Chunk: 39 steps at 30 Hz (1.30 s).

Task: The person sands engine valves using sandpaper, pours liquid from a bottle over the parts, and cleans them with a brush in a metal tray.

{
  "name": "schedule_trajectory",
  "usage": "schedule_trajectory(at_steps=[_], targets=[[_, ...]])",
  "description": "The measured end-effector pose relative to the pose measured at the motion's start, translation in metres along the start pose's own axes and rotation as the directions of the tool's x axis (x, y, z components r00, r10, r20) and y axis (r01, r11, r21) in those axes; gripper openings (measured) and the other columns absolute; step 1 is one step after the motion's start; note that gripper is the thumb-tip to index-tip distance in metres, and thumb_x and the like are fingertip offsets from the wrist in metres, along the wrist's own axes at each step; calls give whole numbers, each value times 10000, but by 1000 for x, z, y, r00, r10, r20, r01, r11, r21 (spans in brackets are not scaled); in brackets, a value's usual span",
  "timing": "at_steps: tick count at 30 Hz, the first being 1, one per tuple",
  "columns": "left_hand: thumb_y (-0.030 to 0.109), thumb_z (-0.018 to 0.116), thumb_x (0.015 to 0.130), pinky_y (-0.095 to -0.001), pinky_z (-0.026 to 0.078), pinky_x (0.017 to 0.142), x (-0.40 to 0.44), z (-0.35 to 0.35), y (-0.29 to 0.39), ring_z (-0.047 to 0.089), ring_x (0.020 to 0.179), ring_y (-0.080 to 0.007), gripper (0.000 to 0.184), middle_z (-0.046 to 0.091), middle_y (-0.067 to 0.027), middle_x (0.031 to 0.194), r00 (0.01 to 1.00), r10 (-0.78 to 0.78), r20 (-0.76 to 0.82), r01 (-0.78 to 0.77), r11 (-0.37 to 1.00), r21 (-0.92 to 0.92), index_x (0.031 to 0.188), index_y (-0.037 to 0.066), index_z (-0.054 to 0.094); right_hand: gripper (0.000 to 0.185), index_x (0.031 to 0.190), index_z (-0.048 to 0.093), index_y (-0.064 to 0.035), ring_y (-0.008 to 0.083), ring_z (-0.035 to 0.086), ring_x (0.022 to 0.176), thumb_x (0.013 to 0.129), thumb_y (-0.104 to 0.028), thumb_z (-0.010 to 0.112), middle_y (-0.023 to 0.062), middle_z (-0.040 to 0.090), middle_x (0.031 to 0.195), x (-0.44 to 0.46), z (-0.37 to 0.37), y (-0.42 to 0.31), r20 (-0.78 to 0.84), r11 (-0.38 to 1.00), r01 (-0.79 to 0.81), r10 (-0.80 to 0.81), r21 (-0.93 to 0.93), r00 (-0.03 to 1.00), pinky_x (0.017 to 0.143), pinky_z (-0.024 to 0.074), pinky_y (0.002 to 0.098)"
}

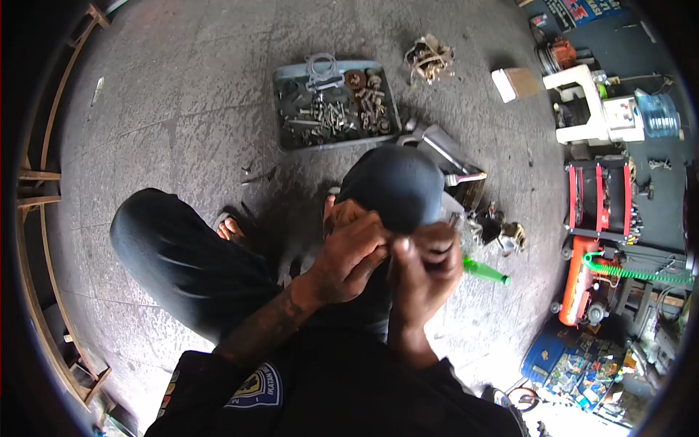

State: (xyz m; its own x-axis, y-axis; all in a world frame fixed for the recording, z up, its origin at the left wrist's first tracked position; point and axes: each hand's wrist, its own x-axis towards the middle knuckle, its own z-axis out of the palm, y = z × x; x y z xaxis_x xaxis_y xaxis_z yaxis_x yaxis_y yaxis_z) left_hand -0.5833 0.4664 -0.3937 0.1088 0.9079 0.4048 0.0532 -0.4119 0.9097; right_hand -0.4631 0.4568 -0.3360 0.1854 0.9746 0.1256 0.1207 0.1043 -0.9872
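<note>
Both of my hands meet in front of my raised knee. My left hand [348, 255] is closed, with its fingers curled together; a brown, thin-looking piece [345, 213] shows at its upper edge, its kind unclear. My right hand [427, 268] is closed in a pinch close beside it, somewhat blurred. Whatever lies between the fingertips is too small or hidden to make out. Beyond the knee stands a grey tray [336, 144] holding many bolts, a gasket-like frame [322, 71] and rusty round parts [355, 79].
A brush [466, 178], a green bottle-like object [486, 272] and metal parts [498, 229] lie right of my knee. Further off are a greasy mechanical part [431, 60] and a box [514, 84]. Along the right side stand a red-and-black rack [599, 200] and an orange compressor [580, 280].
</note>
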Motion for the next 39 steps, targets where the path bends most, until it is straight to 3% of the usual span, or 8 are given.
schedule_trajectory(at_steps=[3, 8, 21, 29, 33, 35, 37, 39], targets=[[208, 526, 923, -467, 219, 969, -7, 1, 2, 458, 811, -237, 147, 487, -52, 783, 1000, -16, 23, 15, 999, 31, 880, 85, 594, 234, 800, 540, -20, 86, 522, 723, 775, 4, 771, 70, 558, 858, 2, 3, 5, -52, 994, 104, -105, -23, 993, 664, 434, 225], [219, 517, 928, -484, 128, 1061, -6, 3, 3, 472, 833, -232, 152, 488, -43, 786, 999, -36, -18, 36, 999, -27, 879, 97, 594, 255, 805, 532, -15, 77, 541, 713, 771, -8, 785, 62, 553, 857, 0, 6, -1, -42, 992, -26, 31, 121, 999, 641, 442, 202], [194, 536, 914, -477, 140, 1033, 2, 2, -1, 463, 813, -231, 125, 505, -36, 790, 999, 3, -47, -2, 1000, 6, 877, 100, 610, 228, 826, 537, -19, 63, 522, 656, 795, -6, 763, 64, 539, 837, -7, 1, 4, -17, 989, -13, 15, 146, 1000, 567, 417, 204], [200, 547, 911, -464, 141, 1038, -3, 1, 0, 473, 819, -224, 122, 508, -35, 781, 999, 32, -17, -31, 996, 78, 858, 112, 613, 234, 814, 534, -19, 75, 530, 711, 784, 18, 763, 59, 539, 845, -9, -2, 7, -7, 998, 10, -10, 62, 1000, 657, 430, 204], [207, 544, 912, -462, 187, 993, -4, 2, 1, 475, 816, -220, 129, 506, -33, 779, 999, -3, 41, 2, 999, 39, 852, 113, 609, 286, 798, 483, -43, 49, 473, 576, 788, -43, 769, 44, 515, 800, -5, 6, 4, -71, 996, 83, -80, 41, 994, 515, 378, 187], [215, 545, 913, -461, 208, 969, 3, -1, -3, 473, 811, -219, 136, 505, -32, 779, 1000, 26, -15, -25, 996, 83, 849, 113, 608, 276, 793, 475, -45, 44, 421, 552, 797, -26, 750, 30, 489, 782, -17, 3, 4, -65, 994, -41, 48, 103, 997, 495, 355, 194], [250, 497, 955, -380, 330, 769, 0, 1, -5, 447, 727, -242, 199, 519, -60, 754, 995, 97, -26, -95, 994, 53, 907, 72, 575, 272, 793, 470, -47, 46, 397, 534, 803, -28, 741, 28, 484, 771, -9, -2, 12, -25, 999, 34, -34, 10, 999, 482, 343, 198], [227, 522, 931, -421, 273, 865, -6, 2, -1, 459, 770, -231, 161, 511, -46, 767, 997, 71, 9, -72, 997, 41, 894, 88, 595, 269, 794, 469, -49, 46, 405, 525, 811, -40, 737, 31, 487, 767, 4, 3, 7, -46, 996, 82, -83, -18, 995, 468, 336, 193]])
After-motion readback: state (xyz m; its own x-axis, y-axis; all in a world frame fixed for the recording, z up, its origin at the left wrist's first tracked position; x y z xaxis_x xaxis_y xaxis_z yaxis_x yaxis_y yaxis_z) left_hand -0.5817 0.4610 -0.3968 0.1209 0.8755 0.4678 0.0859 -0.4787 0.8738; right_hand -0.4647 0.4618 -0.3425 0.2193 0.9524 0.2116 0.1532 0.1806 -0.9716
